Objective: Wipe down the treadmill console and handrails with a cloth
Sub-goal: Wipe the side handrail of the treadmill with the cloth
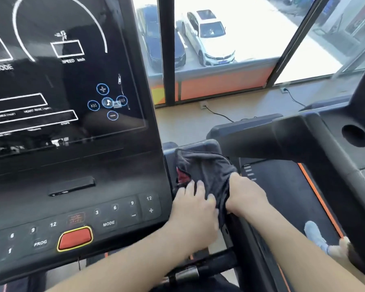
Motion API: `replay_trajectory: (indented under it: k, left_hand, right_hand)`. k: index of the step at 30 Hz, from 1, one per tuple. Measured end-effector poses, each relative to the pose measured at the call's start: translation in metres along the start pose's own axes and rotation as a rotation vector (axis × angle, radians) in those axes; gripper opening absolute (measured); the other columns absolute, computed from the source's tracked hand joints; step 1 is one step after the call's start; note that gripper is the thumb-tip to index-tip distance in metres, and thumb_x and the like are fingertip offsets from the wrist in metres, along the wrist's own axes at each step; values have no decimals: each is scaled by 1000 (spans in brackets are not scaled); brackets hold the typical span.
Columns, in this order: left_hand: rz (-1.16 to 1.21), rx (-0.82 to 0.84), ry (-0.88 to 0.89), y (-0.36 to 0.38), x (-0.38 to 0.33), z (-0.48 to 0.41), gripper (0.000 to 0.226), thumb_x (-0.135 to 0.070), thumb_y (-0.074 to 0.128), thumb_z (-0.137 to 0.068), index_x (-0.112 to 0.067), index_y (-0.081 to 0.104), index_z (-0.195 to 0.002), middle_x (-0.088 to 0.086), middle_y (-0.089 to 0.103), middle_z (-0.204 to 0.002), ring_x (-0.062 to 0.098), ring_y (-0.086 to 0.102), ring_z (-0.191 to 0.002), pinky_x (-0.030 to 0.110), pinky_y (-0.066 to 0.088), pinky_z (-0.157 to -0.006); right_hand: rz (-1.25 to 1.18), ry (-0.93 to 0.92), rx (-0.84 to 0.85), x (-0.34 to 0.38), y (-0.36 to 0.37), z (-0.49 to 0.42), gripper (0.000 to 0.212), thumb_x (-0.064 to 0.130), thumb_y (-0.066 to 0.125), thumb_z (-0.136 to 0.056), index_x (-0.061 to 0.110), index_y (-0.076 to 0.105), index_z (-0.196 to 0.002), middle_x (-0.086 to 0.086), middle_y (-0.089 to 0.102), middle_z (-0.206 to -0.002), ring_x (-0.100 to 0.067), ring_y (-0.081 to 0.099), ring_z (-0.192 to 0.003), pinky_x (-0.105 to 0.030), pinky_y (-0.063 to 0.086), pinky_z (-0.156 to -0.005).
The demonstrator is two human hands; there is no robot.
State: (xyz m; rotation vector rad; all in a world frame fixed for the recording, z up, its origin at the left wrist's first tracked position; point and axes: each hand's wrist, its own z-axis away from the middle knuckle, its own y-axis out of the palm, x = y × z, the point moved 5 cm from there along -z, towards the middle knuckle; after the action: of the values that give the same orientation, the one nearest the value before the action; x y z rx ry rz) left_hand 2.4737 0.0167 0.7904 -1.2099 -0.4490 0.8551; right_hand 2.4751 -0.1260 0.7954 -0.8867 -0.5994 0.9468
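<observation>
Presently left hand (195, 204), right hand (246, 194) grasp cloth (209, 167) over handrail (200, 145); console (72, 186) crowds left, second treadmill (303, 131) right.

The console (72, 165) is glossy black plastic, reflecting the room; the cloth (209, 171) is soft, creased grey fabric; the handrail (207, 145) looks matt.
</observation>
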Motion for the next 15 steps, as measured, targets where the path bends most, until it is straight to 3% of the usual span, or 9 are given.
replay_trajectory:
  k: [2,6,8,11,13,15]
  left_hand:
    - [-46,-131,-3,-17,3,-25,64,-46,41,-101,-17,31,-157,21,16,-168,44,17,-151,55,23,-118]
    - [33,-44,43,11,12,-69,76,-68,20,-99,-36,-8,-162,9,-24,-169,37,-32,-151,59,-14,-122]
    - [-1,-92,40,12,19,-91,80,-75,14,-95,-37,-10,-161,10,-26,-168,35,-32,-151,59,-14,-121]
    - [-5,-118,-15,1,29,-118,78,-75,9,-95,-38,-8,-161,12,-20,-169,37,-22,-154,58,-11,-122]
    - [-14,-118,-77,2,27,-114,76,-70,8,-98,-33,-11,-162,14,-21,-169,39,-22,-154,58,-12,-122]
    - [-17,-97,-81,14,11,-87,75,-64,7,-100,-26,-15,-161,16,-25,-167,40,-30,-151,60,-13,-121]
  right_hand:
    - [-14,-13,-17,-1,1,0,29,17,62,-79,15,43,-100,-5,66,-105,-31,66,-99,-33,44,-68]
    - [-26,-8,-45,-8,4,3,26,19,61,-82,18,40,-96,-5,66,-103,-31,66,-98,-33,42,-67]
    - [-62,-2,-39,-13,7,6,30,22,65,-81,19,41,-98,-5,68,-103,-32,66,-97,-34,43,-67]
    - [-146,18,-24,-19,13,16,59,42,82,-75,22,49,-120,-3,69,-114,-31,66,-107,-38,53,-79]
    - [-201,21,-31,-24,18,22,71,47,81,-78,26,46,-136,1,64,-130,-28,61,-120,-41,53,-89]
    - [-242,5,-59,-28,20,26,70,44,75,-84,30,42,-143,7,58,-140,-23,56,-128,-41,52,-93]
